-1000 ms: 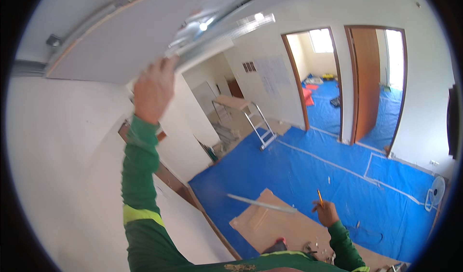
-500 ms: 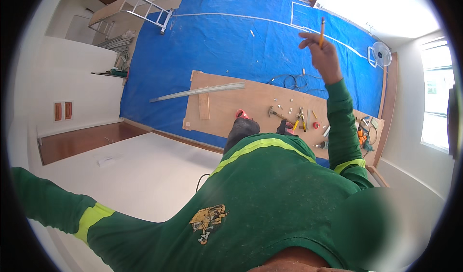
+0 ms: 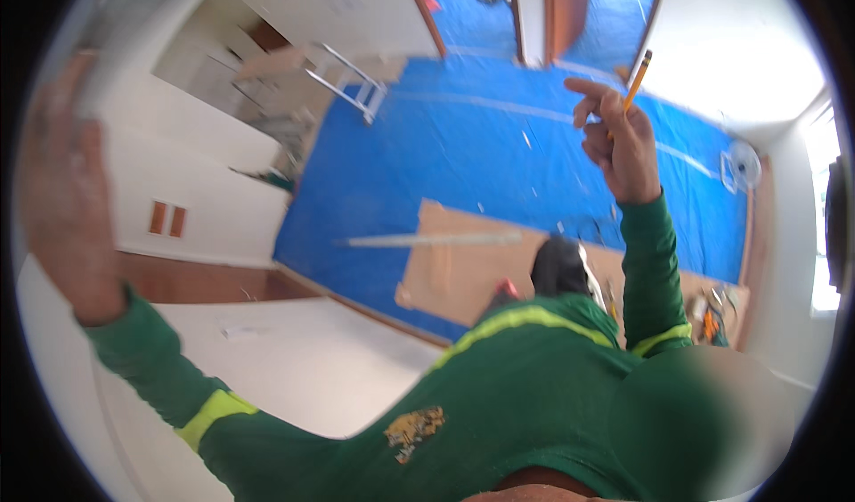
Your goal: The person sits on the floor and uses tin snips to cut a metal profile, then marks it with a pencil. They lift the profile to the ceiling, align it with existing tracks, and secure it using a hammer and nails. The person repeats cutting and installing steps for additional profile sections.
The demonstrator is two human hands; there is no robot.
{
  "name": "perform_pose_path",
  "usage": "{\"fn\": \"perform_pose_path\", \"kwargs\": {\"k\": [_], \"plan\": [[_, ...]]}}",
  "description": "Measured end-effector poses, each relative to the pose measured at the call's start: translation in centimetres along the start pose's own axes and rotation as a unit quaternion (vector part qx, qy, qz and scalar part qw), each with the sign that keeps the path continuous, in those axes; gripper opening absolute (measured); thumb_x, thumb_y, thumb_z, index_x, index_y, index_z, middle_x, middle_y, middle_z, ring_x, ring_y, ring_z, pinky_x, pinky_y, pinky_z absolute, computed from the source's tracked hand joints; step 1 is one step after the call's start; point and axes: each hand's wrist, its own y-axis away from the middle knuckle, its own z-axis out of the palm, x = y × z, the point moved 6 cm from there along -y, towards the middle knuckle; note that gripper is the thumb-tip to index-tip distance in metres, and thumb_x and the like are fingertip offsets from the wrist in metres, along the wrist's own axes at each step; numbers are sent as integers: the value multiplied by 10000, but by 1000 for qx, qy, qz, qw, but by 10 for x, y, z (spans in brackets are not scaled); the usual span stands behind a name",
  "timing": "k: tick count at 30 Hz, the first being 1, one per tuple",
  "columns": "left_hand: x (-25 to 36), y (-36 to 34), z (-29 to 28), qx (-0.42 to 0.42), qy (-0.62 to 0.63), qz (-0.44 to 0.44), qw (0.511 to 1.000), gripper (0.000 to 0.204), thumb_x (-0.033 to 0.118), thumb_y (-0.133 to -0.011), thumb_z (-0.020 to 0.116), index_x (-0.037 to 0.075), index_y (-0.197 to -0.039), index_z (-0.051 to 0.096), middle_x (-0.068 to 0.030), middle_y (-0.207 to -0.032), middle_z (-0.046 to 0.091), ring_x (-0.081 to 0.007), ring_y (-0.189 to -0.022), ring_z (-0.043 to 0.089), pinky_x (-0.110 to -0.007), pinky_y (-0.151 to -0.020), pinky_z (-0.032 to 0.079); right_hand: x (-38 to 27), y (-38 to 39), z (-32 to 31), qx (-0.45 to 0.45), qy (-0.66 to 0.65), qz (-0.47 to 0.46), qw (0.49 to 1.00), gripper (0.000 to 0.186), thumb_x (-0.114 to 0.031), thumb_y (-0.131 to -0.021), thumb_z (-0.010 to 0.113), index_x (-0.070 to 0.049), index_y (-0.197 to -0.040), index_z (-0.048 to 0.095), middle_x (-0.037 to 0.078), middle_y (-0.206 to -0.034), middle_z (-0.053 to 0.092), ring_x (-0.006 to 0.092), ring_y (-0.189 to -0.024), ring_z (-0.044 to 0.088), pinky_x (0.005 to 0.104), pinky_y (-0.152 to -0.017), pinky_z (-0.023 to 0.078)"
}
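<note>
My left hand [image 3: 67,181] is raised at the far left, blurred, its fingers pointing up against a grey, smeared surface [image 3: 120,3] at the upper edge; whether it grips that cannot be made out. My right hand [image 3: 623,141] is raised right of centre, holding a yellow pencil [image 3: 638,81] between its fingers, with the index finger sticking out. Below, past my green shirt and dark-clad leg, lie a tan board [image 3: 432,279] and a long pale metal strip [image 3: 378,239] across it.
Taped blue sheeting [image 3: 347,181] covers the floor. An aluminium platform ladder [image 3: 352,92] stands at the back left, near two doorways with brown frames. A white fan [image 3: 741,165] is by the right wall. Scattered tools [image 3: 712,315] lie on the board's right end.
The view has tipped down since a second ago, then slightly up again. My left hand, earlier at a metal strip near the ceiling, has come back into view at left. The pencil remains in my right hand.
</note>
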Motion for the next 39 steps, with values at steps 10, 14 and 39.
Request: {"fn": "perform_pose_path", "kwargs": {"k": [10, 14, 39], "plan": [[47, -20, -41, 55, -74, -80, 993, 497, 121, -863, 812, 266, -1322, 690, -50, -1245, 598, -281, -1075, 643, -464, -934, 538, -113, -105, 184, -223, -340, -42, 912, 448, -528, -1128, 583, -84, -1081, 621, -25, -890, 606, 14, -538, 283, 197, -449, 269], [36, -42, -67, 41, -168, -81, 982, 415, 201, -921, 792, 258, -1321, 702, -69, -1245, 595, -291, -1053, 635, -454, -918, 525, -156, -147, 208, -230, -419, -8, 878, 224, -306, -1065, 692, -103, -1034, 603, -19, -781, 571, 42, -537, 310, 210, -450, 268], [-164, -298, -133, 56, -261, -158, 951, 190, 173, -1074, 568, 198, -1256, 617, -82, -1116, 729, -380, -1052, 711, -528, -832, 573, -287, -296, 216, -385, -388, -191, 815, 699, -574, -1121, 569, 59, -1418, 586, -15, -941, 549, 53, -620, 292, 213, -505, 290]]}}
